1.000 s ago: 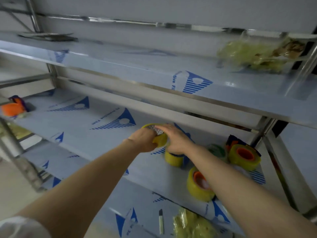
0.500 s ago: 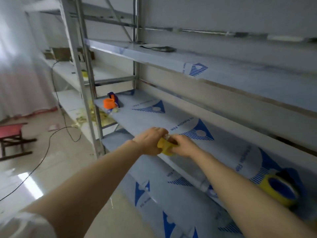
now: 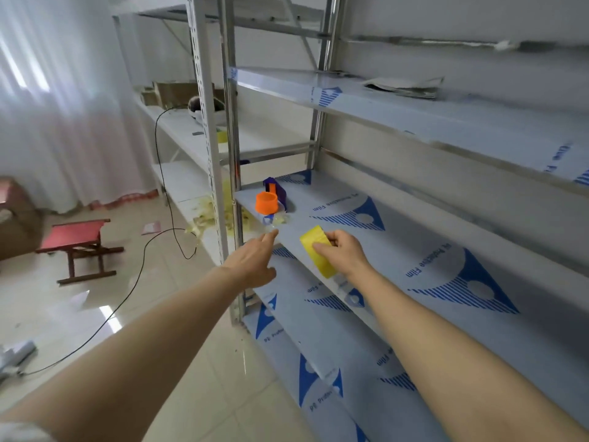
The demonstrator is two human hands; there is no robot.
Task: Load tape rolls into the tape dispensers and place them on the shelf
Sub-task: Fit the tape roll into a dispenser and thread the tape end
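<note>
My right hand (image 3: 342, 255) grips a yellow tape roll (image 3: 317, 250) over the front edge of the middle shelf (image 3: 398, 260). My left hand (image 3: 255, 258) is stretched forward with straight fingers, holding nothing, its fingertips close to the shelf's left front corner. Beyond them, at the shelf's left end, stands a tape dispenser (image 3: 274, 199) with a blue body and an orange core. Scraps of clear and yellowish tape (image 3: 276, 219) lie just in front of it.
The metal rack has an upper shelf (image 3: 414, 113) with a flat grey packet (image 3: 404, 87) and a lower shelf (image 3: 334, 362). A second rack stands to the left with a cardboard box (image 3: 181, 92). A red stool (image 3: 78, 245) and a black cable (image 3: 127, 291) are on the tiled floor.
The view has swung left along the shelf. My left hand has let go of the yellow roll and reached toward the dispenser; my right hand still holds the roll.
</note>
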